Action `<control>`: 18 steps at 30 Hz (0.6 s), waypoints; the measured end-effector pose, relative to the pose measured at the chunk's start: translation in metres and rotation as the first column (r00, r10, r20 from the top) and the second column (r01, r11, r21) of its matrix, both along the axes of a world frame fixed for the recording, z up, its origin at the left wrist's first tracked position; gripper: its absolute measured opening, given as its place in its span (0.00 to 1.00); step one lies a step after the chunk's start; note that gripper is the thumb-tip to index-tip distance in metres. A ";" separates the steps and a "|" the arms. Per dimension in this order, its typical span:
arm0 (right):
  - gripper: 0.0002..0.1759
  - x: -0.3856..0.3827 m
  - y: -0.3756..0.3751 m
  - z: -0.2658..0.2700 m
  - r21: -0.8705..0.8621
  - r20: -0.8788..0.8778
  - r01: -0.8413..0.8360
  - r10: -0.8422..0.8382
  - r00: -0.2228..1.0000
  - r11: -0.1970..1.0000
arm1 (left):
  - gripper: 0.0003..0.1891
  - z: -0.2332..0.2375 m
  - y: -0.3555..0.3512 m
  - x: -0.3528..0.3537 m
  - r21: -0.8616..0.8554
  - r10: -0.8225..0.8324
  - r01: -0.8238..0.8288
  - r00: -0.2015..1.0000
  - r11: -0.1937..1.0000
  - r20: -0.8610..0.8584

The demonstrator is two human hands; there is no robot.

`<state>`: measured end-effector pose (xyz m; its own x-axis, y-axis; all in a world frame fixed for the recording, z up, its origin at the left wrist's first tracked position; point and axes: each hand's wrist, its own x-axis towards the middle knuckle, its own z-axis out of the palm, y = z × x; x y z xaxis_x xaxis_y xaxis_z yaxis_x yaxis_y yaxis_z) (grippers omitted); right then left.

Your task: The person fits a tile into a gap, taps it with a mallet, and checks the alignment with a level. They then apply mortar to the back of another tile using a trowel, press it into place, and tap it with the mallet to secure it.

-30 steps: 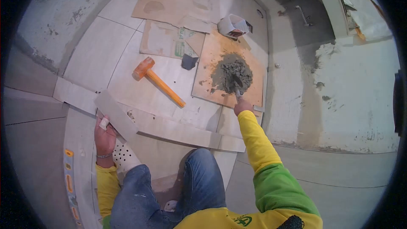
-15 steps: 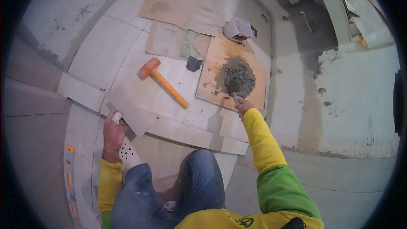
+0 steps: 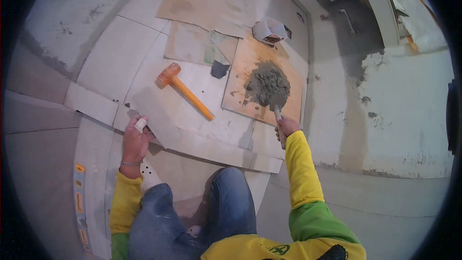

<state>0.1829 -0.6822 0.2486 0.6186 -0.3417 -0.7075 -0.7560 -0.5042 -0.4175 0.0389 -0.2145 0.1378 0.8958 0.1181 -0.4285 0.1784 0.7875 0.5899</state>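
Pulled back toward the body, the right hand [image 3: 287,127] wraps its grip round the trowel [image 3: 277,111], blade tip in the mortar pile's [image 3: 268,85] near edge. Left of that pile the left hand [image 3: 134,140] pinches a tile strip's [image 3: 156,115] end, seemingly presenting its face; a mallet [image 3: 185,91] lies beyond.

The right hand [image 3: 288,127] has drawn the trowel [image 3: 277,111] back, so the blade beyond its grip now meets the near edge of the mortar pile [image 3: 267,85], not its middle. In the left hand [image 3: 134,139], the tile piece [image 3: 151,117] has turned from edge-on to broad face up.
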 end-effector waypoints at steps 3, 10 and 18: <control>0.21 -0.005 -0.013 -0.003 -0.126 -0.092 -0.008 -0.004 0.996 0.992 | 0.09 -0.002 -0.002 -0.007 -0.008 0.019 -0.019 1.000 1.000 -0.014; 0.11 -0.008 -0.016 -0.044 -0.497 -0.154 -0.466 0.455 0.877 0.732 | 0.12 -0.024 -0.005 -0.015 -0.008 -0.031 0.031 0.999 0.999 -0.013; 0.11 0.024 -0.021 -0.029 0.145 -0.171 0.124 -0.099 0.980 0.982 | 0.09 -0.026 -0.011 -0.018 -0.028 -0.023 0.023 1.000 0.999 0.006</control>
